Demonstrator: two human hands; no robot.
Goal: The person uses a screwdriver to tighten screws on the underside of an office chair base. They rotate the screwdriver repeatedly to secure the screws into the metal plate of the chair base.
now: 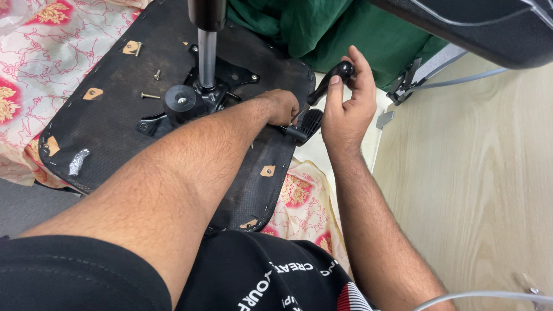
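Black plastic is what both hands are on: the right hand (345, 109) curls around the knobbed end of a black adjustment lever (329, 83), thumb and fingers closed on it, while the left hand (281, 106) is closed down near the lever's inner end, where it meets the flat paddle piece (308, 124) at the edge of the upturned chair seat base (109, 115). That lever looks rigid and light, a stiff moulded part; the rounded knob offers the surest grip, and the smooth shaft could slip under sweaty fingers. The seat base lies underside up on a floral cloth (34, 63), with the metal gas-lift column (206, 52) standing from the black mechanism plate (227, 78). It looks heavy and stable. Two loose screws (151, 86) lie just beside the mechanism, small and easily knocked. Green fabric (322, 29) bunches behind.
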